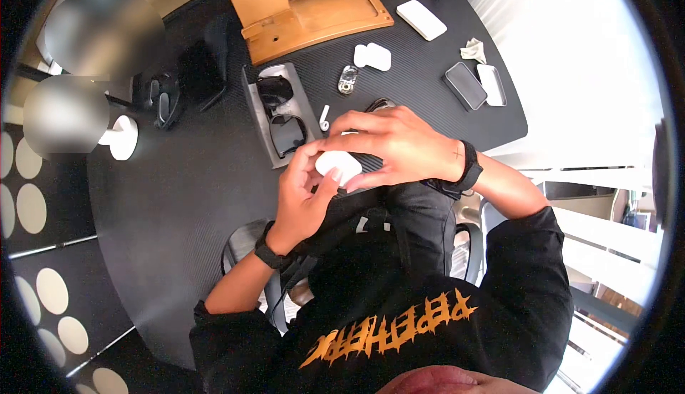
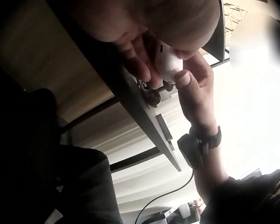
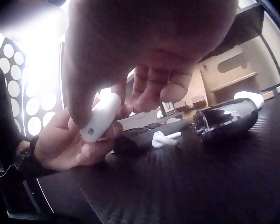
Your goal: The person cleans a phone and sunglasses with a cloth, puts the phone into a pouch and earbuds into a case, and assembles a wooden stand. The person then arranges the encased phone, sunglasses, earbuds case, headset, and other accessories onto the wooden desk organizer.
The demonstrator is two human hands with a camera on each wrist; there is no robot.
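Observation:
A white earbud charging case (image 1: 339,166) is held between both hands just above the table's near edge. My left hand (image 1: 300,198) grips it from the left, thumb on its front face. My right hand (image 1: 399,144) spans it from the other side, thumb at its lower right edge and fingers reaching over its top. A small port opening shows on the case (image 3: 101,117) in the right wrist view. White earbuds (image 3: 164,139) lie on the table beyond the hands. Behind the right fingers sits a dark glossy object (image 3: 226,120), partly hidden in the head view.
An open glasses case (image 1: 310,112) with two pairs of sunglasses lies left of the hands. Farther back are a wooden stand (image 1: 328,12), a white box (image 1: 421,20), a small clear-and-dark gadget (image 1: 347,80) and an opened small box (image 1: 466,86). A white-based object (image 1: 124,137) stands far left.

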